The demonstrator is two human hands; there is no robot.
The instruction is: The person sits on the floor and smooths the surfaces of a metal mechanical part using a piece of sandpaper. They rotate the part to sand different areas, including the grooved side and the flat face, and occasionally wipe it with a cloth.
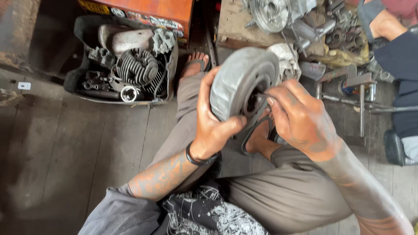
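A round grey metal engine part [237, 80], drum-shaped with a dark hollow centre, is held up over my lap. My left hand [213, 126] grips its lower left rim, thumb curled onto the front face. My right hand [296, 115] pinches a thin dark tool or rod [261, 96] and pokes its tip into the hollow centre. Both hands are smeared with grease. A black band sits on my left wrist. What lies inside the hollow is hidden in shadow.
A black tray [78, 78] at the left holds a finned cylinder [137, 65] and several metal parts. A wooden block [237, 30] behind carries more engine pieces. Another person's leg [398, 56] is at the right, near metal rods [361, 104]. Plank floor lies below.
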